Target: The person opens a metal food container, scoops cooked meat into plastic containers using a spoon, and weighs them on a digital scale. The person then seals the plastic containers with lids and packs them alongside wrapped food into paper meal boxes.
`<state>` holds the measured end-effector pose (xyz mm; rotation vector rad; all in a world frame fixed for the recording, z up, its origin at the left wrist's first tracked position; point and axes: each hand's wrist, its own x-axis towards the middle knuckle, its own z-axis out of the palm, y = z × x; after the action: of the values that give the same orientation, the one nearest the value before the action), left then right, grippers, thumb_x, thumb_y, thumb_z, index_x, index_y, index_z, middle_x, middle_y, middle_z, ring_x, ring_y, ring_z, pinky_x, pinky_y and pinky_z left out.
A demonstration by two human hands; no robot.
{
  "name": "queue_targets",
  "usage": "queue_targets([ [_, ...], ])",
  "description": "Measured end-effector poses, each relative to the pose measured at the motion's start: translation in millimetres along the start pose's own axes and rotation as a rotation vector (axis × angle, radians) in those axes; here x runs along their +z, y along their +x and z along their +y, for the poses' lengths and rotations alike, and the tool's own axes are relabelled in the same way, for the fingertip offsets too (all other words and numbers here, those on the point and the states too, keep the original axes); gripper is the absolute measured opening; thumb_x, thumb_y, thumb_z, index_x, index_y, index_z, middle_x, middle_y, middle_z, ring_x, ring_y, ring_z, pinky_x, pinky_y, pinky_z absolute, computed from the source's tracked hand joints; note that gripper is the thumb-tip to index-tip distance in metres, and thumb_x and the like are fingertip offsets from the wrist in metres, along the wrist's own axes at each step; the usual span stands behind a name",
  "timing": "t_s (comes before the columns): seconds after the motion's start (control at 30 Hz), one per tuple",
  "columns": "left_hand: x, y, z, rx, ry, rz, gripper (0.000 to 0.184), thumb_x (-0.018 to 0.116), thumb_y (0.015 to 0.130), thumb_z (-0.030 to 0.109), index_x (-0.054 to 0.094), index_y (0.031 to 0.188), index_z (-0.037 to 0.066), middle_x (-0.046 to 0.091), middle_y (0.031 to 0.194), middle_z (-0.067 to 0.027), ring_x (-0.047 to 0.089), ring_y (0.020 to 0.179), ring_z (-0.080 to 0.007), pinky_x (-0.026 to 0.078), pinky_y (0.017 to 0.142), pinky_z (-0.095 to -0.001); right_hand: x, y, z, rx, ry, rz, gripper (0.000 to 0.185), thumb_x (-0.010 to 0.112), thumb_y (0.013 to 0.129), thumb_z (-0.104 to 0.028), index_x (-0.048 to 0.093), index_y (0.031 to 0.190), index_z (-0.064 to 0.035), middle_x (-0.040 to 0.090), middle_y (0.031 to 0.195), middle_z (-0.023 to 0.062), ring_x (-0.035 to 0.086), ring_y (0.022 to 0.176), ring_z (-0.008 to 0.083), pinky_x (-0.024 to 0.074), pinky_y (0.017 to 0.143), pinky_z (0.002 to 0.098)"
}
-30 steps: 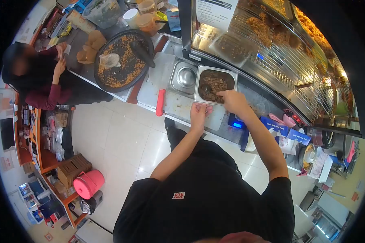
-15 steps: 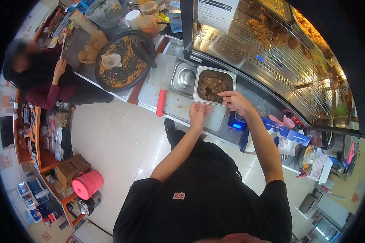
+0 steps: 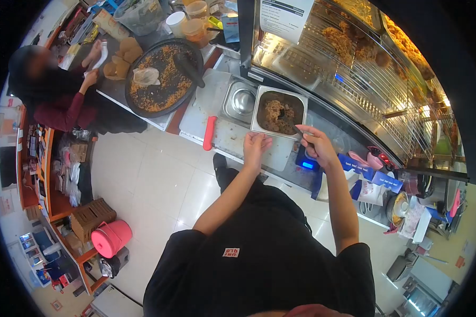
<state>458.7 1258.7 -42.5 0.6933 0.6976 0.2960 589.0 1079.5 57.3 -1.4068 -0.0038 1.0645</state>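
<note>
A square metal container (image 3: 258, 122) of brown, shredded-looking food (image 3: 280, 115) stands on the worktop. My left hand (image 3: 256, 145) is closed at its near left rim, fingertips pinched against the edge. At the near right corner, my right hand (image 3: 316, 145) grips the handle of a spoon (image 3: 298, 129), whose bowl end is down in the food. Left of the container is a smaller metal tray (image 3: 240, 100), with no food visible in it. A red-handled tool (image 3: 210, 133) lies on the pale cutting board (image 3: 232, 139).
A large dark round tray (image 3: 164, 100) of orange crumbs stands at left, beside a person (image 3: 53, 95) holding a white strip. Behind the container is a glass food display (image 3: 322, 63). A lit blue scale (image 3: 307, 162) sits near my right hand. A pink bucket (image 3: 111, 238) is on the left.
My right hand has drawn back slightly right from over the food, still with the spoon. The food has been shifted about. The person at left has moved the white strip.
</note>
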Motion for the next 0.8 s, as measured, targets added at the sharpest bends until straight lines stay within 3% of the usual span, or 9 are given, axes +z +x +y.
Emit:
queue_targets([
  [0.2, -2.7, -9.7, 7.8, -0.064, -0.009, 0.042, 0.014, 0.057, 0.1, 0.016, 0.049, 0.107, 0.008, 0.062, 0.102, -0.009, 0.067, 0.092, -0.0217, 0.057, 0.083, -0.035, 16.0, -2.9, 35.9, -0.104, 0.174, 0.035, 0.037, 0.049, 0.098, -0.009, 0.056, 0.134, -0.0081, 0.053, 0.073, -0.0012, 0.034, 0.047, 0.0032, 0.0248, 0.039, 0.0198],
  [0.43, -14.6, 16.0, 10.2, 0.044, -0.004, -0.013, 0.015, 0.059, 0.1, 0.02, 0.052, 0.107, 0.009, 0.062, 0.097, -0.0051, 0.067, 0.092, -0.021, 0.057, 0.084, -0.0346, 46.7, -6.0, 66.4, -0.194, 0.171, 0.129, 0.037, 0.049, 0.098, -0.009, 0.055, 0.135, -0.0073, 0.05, 0.07, -0.0024, 0.035, 0.048, 0.0039, 0.0267, 0.041, 0.0196],
  [0.53, -21.6, 25.7, 23.0, 0.06, -0.013, 0.009, 0.016, 0.059, 0.1, 0.021, 0.052, 0.108, 0.009, 0.062, 0.098, -0.0052, 0.066, 0.093, -0.0215, 0.057, 0.085, -0.0343, 52.0, -3.4, 77.2, -0.241, 0.215, 0.13, 0.036, 0.05, 0.099, -0.009, 0.058, 0.133, -0.0135, 0.049, 0.069, -0.0032, 0.036, 0.048, 0.0034, 0.0252, 0.04, 0.02],
  [0.8, -34.2, 13.0, 32.4, -0.013, 0.039, 0.032, 0.018, 0.058, 0.1, 0.019, 0.05, 0.112, 0.009, 0.059, 0.1, -0.0056, 0.064, 0.097, -0.0232, 0.056, 0.088, -0.0358, 67.7, -3.9, 85.9, -0.257, 0.254, 0.182, 0.035, 0.049, 0.1, -0.009, 0.058, 0.133, -0.0151, 0.049, 0.069, -0.0036, 0.037, 0.049, 0.0029, 0.026, 0.041, 0.0195],
])
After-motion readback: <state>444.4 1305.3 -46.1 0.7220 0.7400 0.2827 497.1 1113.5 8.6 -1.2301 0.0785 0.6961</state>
